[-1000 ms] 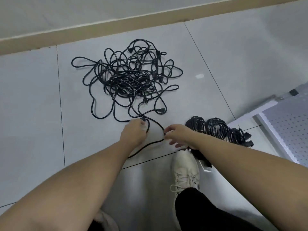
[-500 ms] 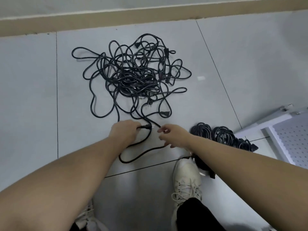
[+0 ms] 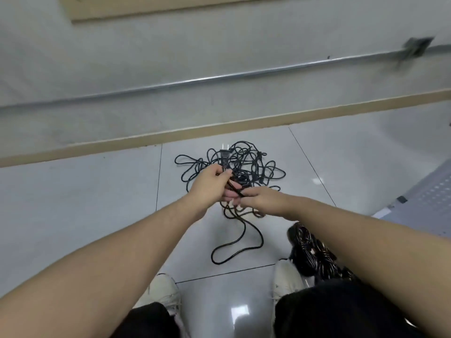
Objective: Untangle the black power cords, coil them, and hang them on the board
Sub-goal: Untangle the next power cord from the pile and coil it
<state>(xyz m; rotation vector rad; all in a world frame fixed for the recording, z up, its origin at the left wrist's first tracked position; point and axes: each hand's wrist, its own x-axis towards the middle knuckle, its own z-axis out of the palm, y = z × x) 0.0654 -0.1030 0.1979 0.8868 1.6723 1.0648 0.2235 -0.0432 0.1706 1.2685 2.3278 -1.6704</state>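
A tangled heap of black power cords [image 3: 256, 167] lies on the grey tiled floor near the wall. My left hand [image 3: 210, 184] is raised above it and grips one black cord just below its plug [image 3: 224, 156], which sticks up past my fingers. My right hand [image 3: 258, 200] pinches the same cord [image 3: 240, 247] right beside the left hand. From my hands this cord drops down and loops across the floor toward my feet. Several coiled black cords [image 3: 310, 252] lie in a bundle by my right shoe.
The grey perforated board [image 3: 429, 201] lies at the right edge. My white shoes [image 3: 285, 279] and dark trousers fill the bottom of the view. A tan skirting [image 3: 146, 140] and a metal conduit run along the wall behind the heap.
Both hands have lifted the cord's plug end off the floor and come together. The view has tilted up, so the wall now shows.
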